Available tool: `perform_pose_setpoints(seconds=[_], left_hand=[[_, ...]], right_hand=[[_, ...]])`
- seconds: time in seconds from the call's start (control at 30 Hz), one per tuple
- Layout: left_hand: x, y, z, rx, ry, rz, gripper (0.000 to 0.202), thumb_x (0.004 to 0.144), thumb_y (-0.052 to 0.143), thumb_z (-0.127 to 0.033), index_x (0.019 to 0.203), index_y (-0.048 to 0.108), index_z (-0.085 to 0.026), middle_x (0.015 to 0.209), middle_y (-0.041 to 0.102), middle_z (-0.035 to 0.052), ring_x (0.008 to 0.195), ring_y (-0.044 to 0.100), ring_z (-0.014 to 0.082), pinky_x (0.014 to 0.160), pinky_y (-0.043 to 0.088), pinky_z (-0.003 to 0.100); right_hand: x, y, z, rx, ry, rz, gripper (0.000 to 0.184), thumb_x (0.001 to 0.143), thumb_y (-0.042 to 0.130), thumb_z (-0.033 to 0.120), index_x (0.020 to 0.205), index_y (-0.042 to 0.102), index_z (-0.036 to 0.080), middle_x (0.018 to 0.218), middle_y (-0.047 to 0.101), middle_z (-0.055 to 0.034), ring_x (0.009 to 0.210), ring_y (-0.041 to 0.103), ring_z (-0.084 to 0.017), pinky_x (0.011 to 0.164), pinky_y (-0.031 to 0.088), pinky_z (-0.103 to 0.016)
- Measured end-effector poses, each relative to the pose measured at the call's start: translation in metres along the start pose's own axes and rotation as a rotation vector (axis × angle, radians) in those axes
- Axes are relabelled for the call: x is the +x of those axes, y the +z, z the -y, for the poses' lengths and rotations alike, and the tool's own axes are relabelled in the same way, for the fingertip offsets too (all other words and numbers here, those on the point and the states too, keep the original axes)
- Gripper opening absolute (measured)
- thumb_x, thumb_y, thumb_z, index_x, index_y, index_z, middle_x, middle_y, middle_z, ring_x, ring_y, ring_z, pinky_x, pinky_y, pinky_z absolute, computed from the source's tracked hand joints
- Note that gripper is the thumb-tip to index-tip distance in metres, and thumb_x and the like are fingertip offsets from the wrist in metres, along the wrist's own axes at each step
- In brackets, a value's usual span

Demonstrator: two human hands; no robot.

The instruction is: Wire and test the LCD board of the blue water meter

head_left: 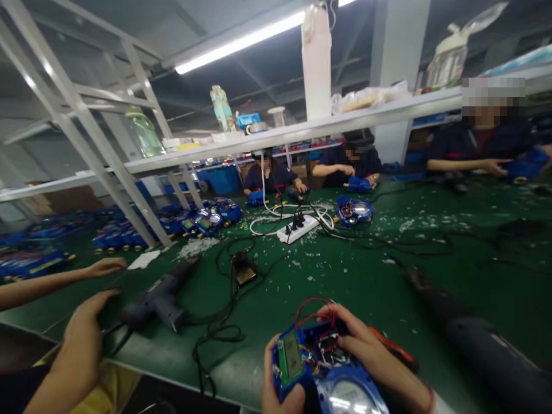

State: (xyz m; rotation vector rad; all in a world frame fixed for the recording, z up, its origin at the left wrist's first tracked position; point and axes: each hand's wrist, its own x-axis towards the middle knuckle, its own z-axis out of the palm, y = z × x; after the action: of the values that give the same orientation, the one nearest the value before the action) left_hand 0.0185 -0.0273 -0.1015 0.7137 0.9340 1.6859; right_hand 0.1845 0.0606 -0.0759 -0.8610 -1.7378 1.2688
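At the bottom of the view my left hand (272, 399) is closed around the left side of an open blue plastic meter housing (313, 382). Its thumb lies at the lower edge of a green circuit board with a small grey display (293, 353). My right hand (362, 339) grips the far right part of the housing. The right thumb and a finger reach to a dark part (330, 348) inside, among thin wires. Red wires (313, 300) loop up above the housing. A round clear-covered dial (353, 397) fills its near part.
Heat guns lie left (157, 302) and right (478, 345). An orange-and-black tool (394, 348) is beside my right hand. A power strip (297, 229), cables and blue meters (209, 220) are farther back. A neighbour's arms (81, 333) reach in at left; several people work opposite.
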Motion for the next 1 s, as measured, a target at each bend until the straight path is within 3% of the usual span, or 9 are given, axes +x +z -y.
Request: perform_pose_setpoints(seconds=[0.13,0.33,0.4,0.53,0.6,0.7,0.8,0.9,1.0], left_hand=[[-0.006,-0.001,-0.001,-0.113,-0.044,-0.012,0.073,0.054,0.087,-0.048,0.118,0.054,-0.033,0.108,0.073,0.0044,0.102,0.069,0.0294,0.094,0.051,0.041],[-0.009,-0.009,-0.016,-0.021,-0.141,0.011,0.072,0.056,0.084,-0.049,0.122,0.059,-0.034,0.116,0.071,0.0058,0.110,0.065,0.0326,0.103,0.046,0.048],[-0.009,-0.011,-0.018,0.018,-0.151,0.018,0.074,0.057,0.083,-0.051,0.125,0.058,-0.034,0.123,0.068,0.0061,0.116,0.061,0.0342,0.106,0.042,0.051],[-0.010,-0.012,-0.021,0.037,-0.182,0.011,0.080,0.055,0.084,-0.051,0.128,0.056,-0.035,0.127,0.066,0.0068,0.123,0.056,0.0365,0.108,0.039,0.053],[-0.011,-0.010,-0.023,0.045,-0.193,0.017,0.081,0.055,0.084,-0.051,0.129,0.055,-0.035,0.128,0.066,0.0061,0.123,0.056,0.0360,0.109,0.039,0.052],[-0.012,-0.009,-0.026,0.102,-0.182,0.039,0.081,0.059,0.081,-0.053,0.132,0.051,-0.034,0.128,0.065,0.0058,0.122,0.057,0.0347,0.109,0.040,0.049],[-0.014,-0.014,-0.022,0.226,-0.148,0.010,0.087,0.061,0.075,-0.060,0.137,0.045,-0.030,0.131,0.063,0.0085,0.124,0.055,0.0366,0.108,0.040,0.050],[-0.017,-0.026,-0.011,0.269,-0.115,-0.038,0.099,0.059,0.072,-0.065,0.144,0.037,-0.029,0.131,0.062,0.0102,0.122,0.055,0.0388,0.107,0.041,0.053],[-0.017,-0.038,-0.005,0.310,-0.081,-0.043,0.097,0.062,0.062,-0.072,0.145,0.035,-0.031,0.125,0.066,0.0087,0.118,0.058,0.0401,0.102,0.044,0.057]], right_hand=[[0.007,-0.005,0.006,0.084,0.058,0.093,0.042,0.073,0.044,0.009,0.110,0.062,0.017,0.108,0.066,-0.0063,0.098,0.064,-0.020,0.084,0.054,-0.032],[0.002,-0.003,-0.005,-0.012,-0.033,0.010,0.033,0.085,0.049,0.017,0.117,0.058,0.020,0.117,0.063,-0.0072,0.113,0.058,-0.022,0.099,0.047,-0.039],[-0.005,-0.002,-0.008,-0.088,-0.071,-0.085,0.033,0.088,0.051,0.021,0.120,0.055,0.021,0.121,0.060,-0.0077,0.116,0.056,-0.022,0.102,0.044,-0.040],[-0.025,0.002,0.006,-0.241,-0.239,-0.489,0.029,0.089,0.051,0.019,0.118,0.053,0.022,0.120,0.055,-0.0092,0.116,0.052,-0.022,0.100,0.043,-0.038],[-0.033,0.004,0.022,-0.277,-0.330,-0.544,0.025,0.088,0.048,0.013,0.111,0.053,0.021,0.108,0.057,-0.0088,0.107,0.054,-0.021,0.093,0.046,-0.035],[-0.037,0.010,0.046,-0.378,-0.453,-0.271,0.023,0.085,0.046,0.008,0.102,0.056,0.020,0.094,0.063,-0.0071,0.094,0.058,-0.020,0.087,0.049,-0.034],[-0.033,0.018,0.058,-0.510,-0.390,-0.013,0.028,0.084,0.045,0.007,0.101,0.063,0.018,0.097,0.067,-0.0082,0.094,0.058,-0.021,0.088,0.048,-0.036],[-0.031,0.024,0.057,-0.587,-0.287,0.096,0.029,0.082,0.046,0.006,0.096,0.067,0.019,0.094,0.067,-0.0067,0.092,0.056,-0.022,0.085,0.045,-0.038],[-0.032,0.026,0.052,-0.614,-0.240,0.144,0.021,0.082,0.050,0.006,0.086,0.065,0.019,0.089,0.065,-0.0040,0.086,0.052,-0.021,0.082,0.042,-0.038]])
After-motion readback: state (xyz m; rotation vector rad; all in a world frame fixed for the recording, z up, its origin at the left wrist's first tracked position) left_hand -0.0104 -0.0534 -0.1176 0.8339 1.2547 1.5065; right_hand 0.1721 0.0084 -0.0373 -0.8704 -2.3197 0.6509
